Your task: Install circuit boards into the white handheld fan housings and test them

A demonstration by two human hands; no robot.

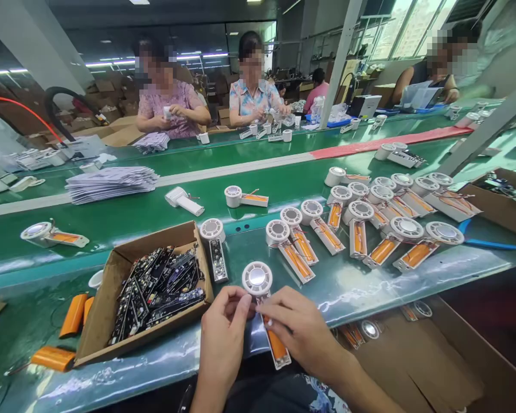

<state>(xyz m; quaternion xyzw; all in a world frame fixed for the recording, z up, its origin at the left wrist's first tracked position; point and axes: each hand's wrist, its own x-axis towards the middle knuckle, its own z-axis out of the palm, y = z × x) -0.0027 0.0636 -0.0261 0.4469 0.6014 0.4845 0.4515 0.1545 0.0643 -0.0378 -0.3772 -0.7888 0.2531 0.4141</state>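
Observation:
Both my hands are close together at the bottom centre of the view, holding one small electronic unit (pixel 260 304). It has a round white head with a shiny silver disc and a long white body with an orange battery (pixel 277 345) in it. My left hand (pixel 222 335) pinches the neck just under the head from the left. My right hand (pixel 296 324) grips the same spot from the right, its fingers lying across the top of the body. Part of the body is hidden behind my fingers.
A cardboard box (pixel 155 252) of black circuit boards stands left of my hands. Loose orange batteries (pixel 54 358) lie beside it. Several similar units sit on the green belt (pixel 241 229). Blue-handled pliers (pixel 490 244) lie at right. Co-workers (pixel 251 86) sit across the bench.

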